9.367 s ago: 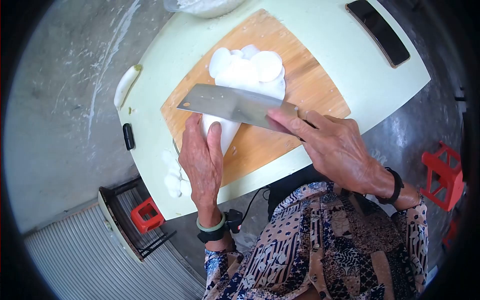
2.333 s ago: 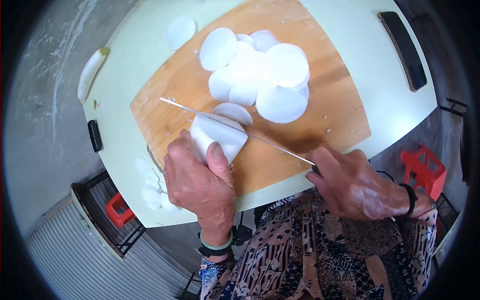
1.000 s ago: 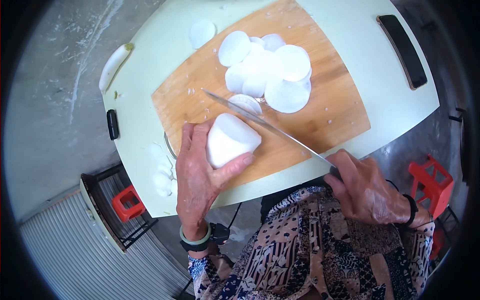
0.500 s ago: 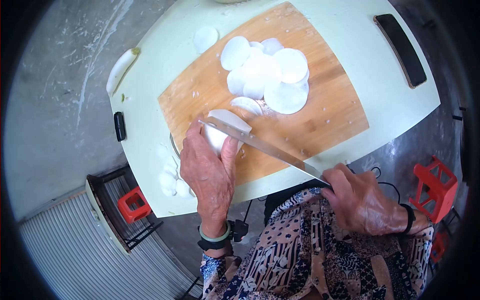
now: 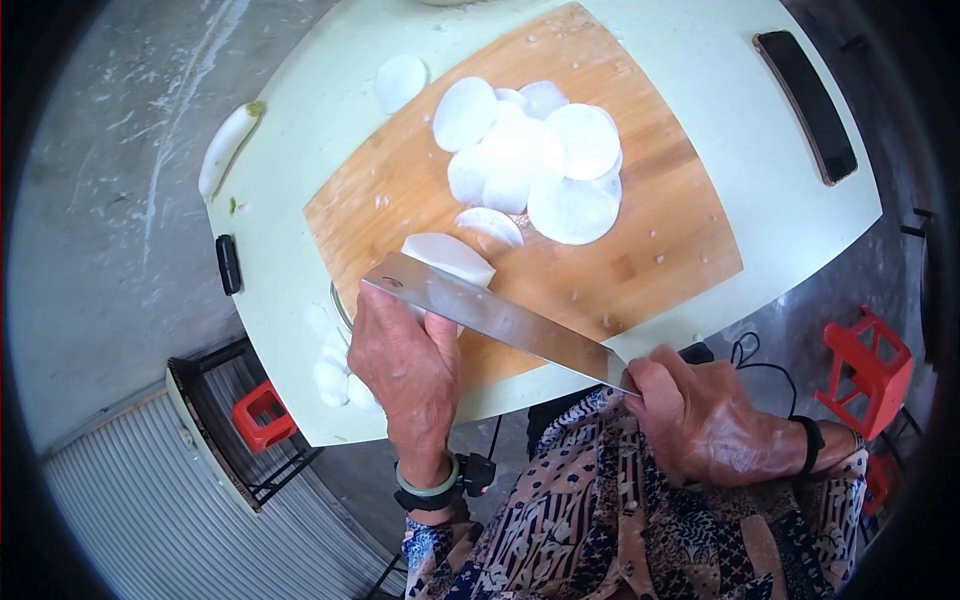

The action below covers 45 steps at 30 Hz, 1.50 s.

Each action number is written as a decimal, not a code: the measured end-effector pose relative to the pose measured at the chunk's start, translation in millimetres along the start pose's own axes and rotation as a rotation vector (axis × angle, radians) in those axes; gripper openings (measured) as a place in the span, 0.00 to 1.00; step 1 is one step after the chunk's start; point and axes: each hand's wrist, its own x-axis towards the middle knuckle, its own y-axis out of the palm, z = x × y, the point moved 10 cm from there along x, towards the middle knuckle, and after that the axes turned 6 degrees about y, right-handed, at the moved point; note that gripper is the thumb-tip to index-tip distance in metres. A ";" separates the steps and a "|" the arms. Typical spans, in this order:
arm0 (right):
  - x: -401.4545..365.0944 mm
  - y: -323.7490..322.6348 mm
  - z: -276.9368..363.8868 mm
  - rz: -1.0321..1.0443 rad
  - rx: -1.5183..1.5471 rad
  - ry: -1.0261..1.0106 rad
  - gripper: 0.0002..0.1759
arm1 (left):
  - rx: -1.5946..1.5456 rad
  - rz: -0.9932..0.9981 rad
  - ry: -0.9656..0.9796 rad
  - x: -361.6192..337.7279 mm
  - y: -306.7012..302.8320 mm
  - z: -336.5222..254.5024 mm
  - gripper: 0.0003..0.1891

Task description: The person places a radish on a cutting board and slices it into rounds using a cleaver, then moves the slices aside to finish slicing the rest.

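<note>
My right hand [image 5: 690, 415] is wrapped around the handle of a kitchen knife [image 5: 500, 318]. The blade's broad face shows, and it reaches left across a piece of white radish [image 5: 448, 255]. Behind the blade, my left hand [image 5: 405, 365] grips the radish with thumb and fingers; the fingertips and part of the radish are hidden. The radish rests near the left edge of a wooden cutting board [image 5: 660, 210]. Just beyond it lies a single radish slice [image 5: 490, 227]. Farther up the board, round white slices [image 5: 575, 208] overlap in a pile.
On the pale table [image 5: 790, 215], a whole white radish [image 5: 230, 147] and a small black object [image 5: 229, 265] lie along the left edge. A slice [image 5: 401, 84] sits off the board. White pieces [image 5: 332, 378] lie beside my left hand. A dark phone-like slab [image 5: 806, 105] is at right.
The knife blade has turned from edge-on to showing its broad face and has shifted toward my body. The slices and board keep their arrangement; the view has shifted slightly.
</note>
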 end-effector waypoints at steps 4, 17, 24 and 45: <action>7.8 -1.6 5.2 0.011 -0.005 0.005 0.21 | -0.006 0.015 0.004 -0.4 0.7 5.9 0.20; 78.2 -8.5 27.0 -0.179 -0.068 -0.112 0.13 | -0.097 -0.004 -0.065 6.5 0.0 5.7 0.21; 37.2 3.1 8.0 -0.030 -0.009 0.022 0.11 | -0.123 0.027 -0.060 6.8 -2.3 3.0 0.22; 69.8 5.1 12.8 -0.027 -0.083 0.103 0.16 | -0.014 0.024 -0.103 11.1 -2.9 6.2 0.22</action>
